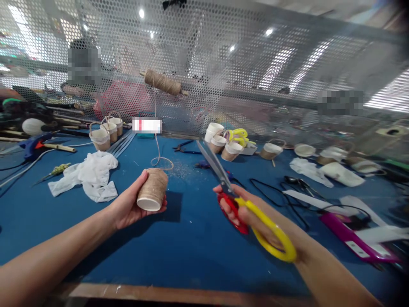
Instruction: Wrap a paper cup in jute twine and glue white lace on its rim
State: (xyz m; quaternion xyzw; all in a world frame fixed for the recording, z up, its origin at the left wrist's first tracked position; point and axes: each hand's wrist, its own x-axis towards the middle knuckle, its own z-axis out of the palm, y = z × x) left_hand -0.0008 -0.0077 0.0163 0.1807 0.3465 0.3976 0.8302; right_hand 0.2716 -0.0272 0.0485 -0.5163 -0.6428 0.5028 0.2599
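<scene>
My left hand (129,209) is wrapped round a small cup covered in brown twine (153,187), tilted so that its white end faces me. From beyond the cup a strand of twine (157,147) loops on the table and runs up to a twine spool (164,82) on the mesh panel. My right hand (238,207) grips a pair of scissors (236,200) with one red and one yellow handle. The blades look nearly closed and point up and to the left, away from the cup. Motion blurs the scissors slightly.
Several twine-wrapped cups with handles (101,139) stand on the blue table (198,256) at left, centre and right. A crumpled white cloth (91,172) and a blue glue gun (35,145) lie left. Pliers (188,149), black cords and a purple device (358,238) lie right of centre.
</scene>
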